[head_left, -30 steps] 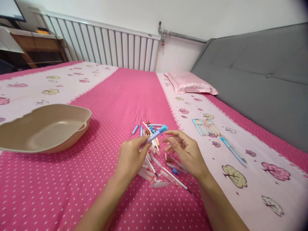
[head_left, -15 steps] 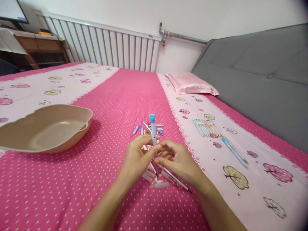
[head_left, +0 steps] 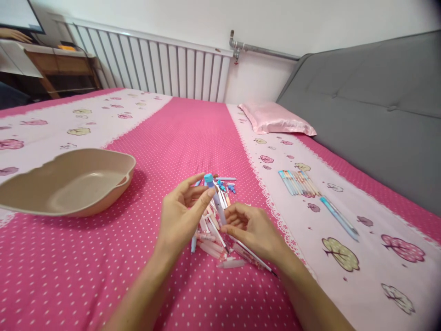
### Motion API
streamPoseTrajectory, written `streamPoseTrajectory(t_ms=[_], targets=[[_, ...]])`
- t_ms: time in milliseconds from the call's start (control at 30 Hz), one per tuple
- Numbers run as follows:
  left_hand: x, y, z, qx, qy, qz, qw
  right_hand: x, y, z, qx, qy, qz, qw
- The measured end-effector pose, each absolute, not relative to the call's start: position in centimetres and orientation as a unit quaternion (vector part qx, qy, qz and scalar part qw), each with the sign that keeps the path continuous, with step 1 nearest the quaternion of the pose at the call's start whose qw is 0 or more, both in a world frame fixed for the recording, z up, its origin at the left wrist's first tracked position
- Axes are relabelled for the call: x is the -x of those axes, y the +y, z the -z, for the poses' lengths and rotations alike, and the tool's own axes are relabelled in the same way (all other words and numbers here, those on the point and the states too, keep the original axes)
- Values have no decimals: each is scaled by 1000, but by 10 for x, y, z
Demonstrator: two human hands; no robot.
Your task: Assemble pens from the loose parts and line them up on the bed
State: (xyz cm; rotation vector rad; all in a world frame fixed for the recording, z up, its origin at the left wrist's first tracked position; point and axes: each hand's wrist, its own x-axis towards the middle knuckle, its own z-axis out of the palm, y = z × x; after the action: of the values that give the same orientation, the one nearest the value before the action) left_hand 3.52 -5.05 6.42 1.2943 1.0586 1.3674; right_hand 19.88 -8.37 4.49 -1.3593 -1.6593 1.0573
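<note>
My right hand [head_left: 250, 229] pinches the lower end of a pale pen barrel [head_left: 216, 200] that stands nearly upright. My left hand [head_left: 179, 216] has its fingertips on the pen's blue cap [head_left: 208, 178] at the top. Both hands hover over a loose heap of pen parts [head_left: 220, 230] on the pink dotted bedspread: clear tubes, refills, small blue and orange pieces. To the right, on the pale strip, lies a neat row of assembled pens [head_left: 298, 182], and nearer to me a single blue pen [head_left: 337, 217].
A beige shallow tray [head_left: 69, 181] sits on the bed at the left. A pink pillow [head_left: 275, 118] lies by the grey padded headboard [head_left: 372, 105] on the right. A white radiator [head_left: 155, 64] and a wooden desk [head_left: 55, 64] stand beyond the bed.
The pen went from slanted in my left hand alone to upright between both hands. My right hand took its lower end and my left fingers moved up to the cap.
</note>
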Motion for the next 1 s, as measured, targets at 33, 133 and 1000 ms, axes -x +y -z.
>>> streamPoseTrajectory(t_ms=[33,133,1000], targets=[[-35,-51,-65,-525,434,-557,475,-198,-84,-44,528,-646,-417,361],[-38,-54,-65,-545,416,-505,525,-195,-85,-41,525,-637,-428,366],[-42,-58,-60,-806,372,-247,390,-218,-91,-66,498,-540,-327,594]])
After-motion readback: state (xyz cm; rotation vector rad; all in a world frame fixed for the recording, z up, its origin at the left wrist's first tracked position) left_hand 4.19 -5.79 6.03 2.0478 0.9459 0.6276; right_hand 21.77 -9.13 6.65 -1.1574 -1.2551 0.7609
